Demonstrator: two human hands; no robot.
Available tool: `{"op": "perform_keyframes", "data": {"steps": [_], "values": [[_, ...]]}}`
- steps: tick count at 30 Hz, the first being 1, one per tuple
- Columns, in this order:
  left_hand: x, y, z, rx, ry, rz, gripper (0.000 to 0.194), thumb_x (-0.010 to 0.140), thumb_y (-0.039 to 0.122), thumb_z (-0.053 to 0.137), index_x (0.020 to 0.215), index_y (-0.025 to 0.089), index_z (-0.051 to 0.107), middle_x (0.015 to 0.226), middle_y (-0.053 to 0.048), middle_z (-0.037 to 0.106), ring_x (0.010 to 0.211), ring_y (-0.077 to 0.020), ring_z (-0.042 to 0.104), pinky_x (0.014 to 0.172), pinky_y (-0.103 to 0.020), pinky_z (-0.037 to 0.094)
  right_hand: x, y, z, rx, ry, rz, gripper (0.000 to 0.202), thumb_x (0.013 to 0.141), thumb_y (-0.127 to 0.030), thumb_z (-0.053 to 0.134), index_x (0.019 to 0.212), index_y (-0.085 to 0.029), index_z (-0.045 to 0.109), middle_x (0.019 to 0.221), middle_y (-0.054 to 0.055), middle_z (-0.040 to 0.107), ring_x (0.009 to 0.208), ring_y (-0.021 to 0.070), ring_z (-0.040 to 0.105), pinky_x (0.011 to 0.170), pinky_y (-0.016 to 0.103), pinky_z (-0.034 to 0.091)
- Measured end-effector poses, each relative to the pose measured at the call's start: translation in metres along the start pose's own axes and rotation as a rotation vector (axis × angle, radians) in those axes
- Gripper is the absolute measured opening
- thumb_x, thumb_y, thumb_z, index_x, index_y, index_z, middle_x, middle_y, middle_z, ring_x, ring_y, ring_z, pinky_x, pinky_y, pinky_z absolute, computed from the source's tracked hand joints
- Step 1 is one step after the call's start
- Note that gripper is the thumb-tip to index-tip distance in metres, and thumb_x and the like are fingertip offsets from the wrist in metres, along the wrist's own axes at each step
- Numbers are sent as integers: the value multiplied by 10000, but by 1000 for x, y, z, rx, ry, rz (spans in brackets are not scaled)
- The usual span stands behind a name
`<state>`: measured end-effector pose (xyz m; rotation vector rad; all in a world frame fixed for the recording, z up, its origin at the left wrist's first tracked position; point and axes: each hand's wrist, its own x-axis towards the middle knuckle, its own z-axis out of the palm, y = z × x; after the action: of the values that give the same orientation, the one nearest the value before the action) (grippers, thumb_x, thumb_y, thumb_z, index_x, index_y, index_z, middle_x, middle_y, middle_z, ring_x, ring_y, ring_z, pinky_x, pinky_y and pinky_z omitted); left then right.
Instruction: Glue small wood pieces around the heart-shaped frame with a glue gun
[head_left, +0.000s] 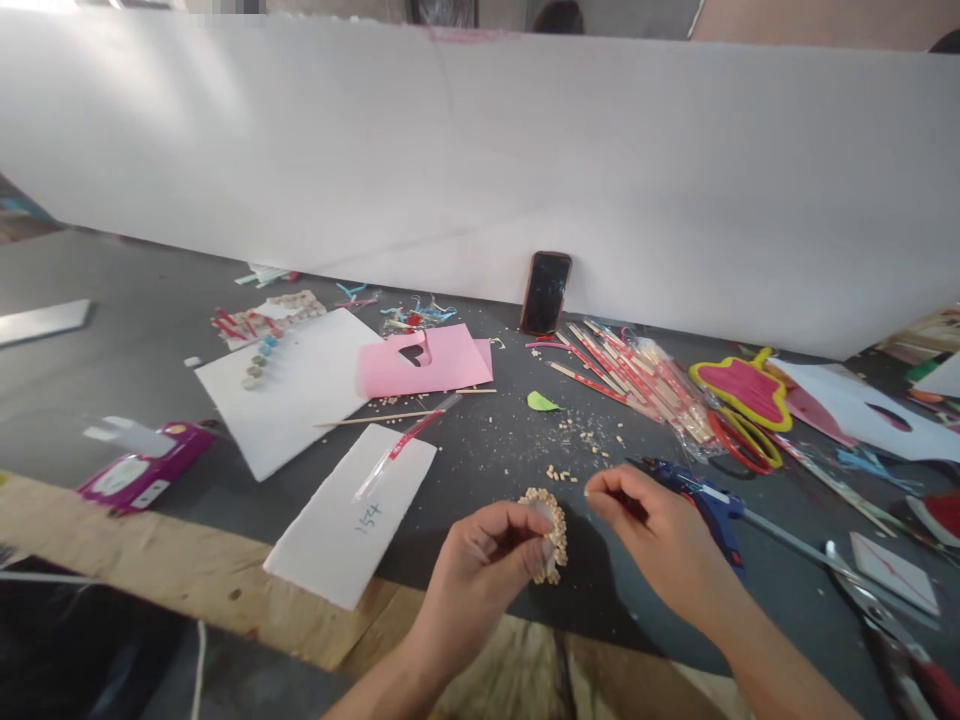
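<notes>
Near the table's front edge, my left hand point(499, 555) pinches a small round piece point(559, 545) whose rim is covered with tiny beige bits. Just right of it, my right hand point(649, 515) has thumb and forefinger pressed together at a tiny pale bit; the two hands are apart. Loose beige bits point(562, 474) lie on the dark table beyond the round piece. A blue glue gun point(709, 505) rests behind my right hand, partly hidden by it. A green leaf-shaped piece point(542, 402) lies farther back.
A phone point(546, 292) leans on the white board point(480, 160). Wrapped chopsticks point(637, 385), scissors point(881, 620) and a yellow-edged pink shape point(742, 390) are at right. Left are white sheets point(315, 375), pink paper point(442, 365), a white card point(352, 520) and a purple device point(154, 465).
</notes>
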<state>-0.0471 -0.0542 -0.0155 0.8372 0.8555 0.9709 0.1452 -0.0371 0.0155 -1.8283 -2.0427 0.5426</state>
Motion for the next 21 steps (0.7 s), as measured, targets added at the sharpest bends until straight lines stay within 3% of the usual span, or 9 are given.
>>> {"op": "perform_keyframes", "data": {"steps": [3, 5, 13, 21], "values": [[2, -3, 10, 80, -13, 29, 214, 763, 334, 742, 839, 143, 680, 714, -4, 609, 657, -89, 506, 627, -197, 401, -31, -11, -9, 346, 42, 100, 245, 884, -426, 479, 783, -241, 605, 699, -32, 609, 637, 116, 561, 576, 194, 451], [2, -5, 18, 109, -37, 44, 201, 773, 323, 731, 860, 150, 676, 728, -2, 609, 676, -93, 508, 637, -196, 400, -47, -15, -7, 454, 79, 143, 242, 868, -424, 506, 751, -236, 602, 674, -35, 589, 611, 107, 537, 550, 183, 432], [-1, -9, 42, 196, -65, 43, 162, 761, 297, 707, 807, 147, 668, 696, -3, 601, 634, -94, 486, 596, -201, 372, -68, -10, 4, 565, 194, 197, 250, 853, -425, 537, 710, -227, 590, 650, -43, 546, 585, 92, 505, 541, 148, 418], [-6, -11, 50, 344, -58, 89, 103, 771, 255, 656, 791, 160, 691, 724, -30, 647, 672, -132, 524, 633, -240, 406, -74, -5, 2, 573, 219, 182, 262, 842, -432, 545, 689, -225, 593, 633, -35, 554, 582, 102, 523, 547, 154, 438]]}}
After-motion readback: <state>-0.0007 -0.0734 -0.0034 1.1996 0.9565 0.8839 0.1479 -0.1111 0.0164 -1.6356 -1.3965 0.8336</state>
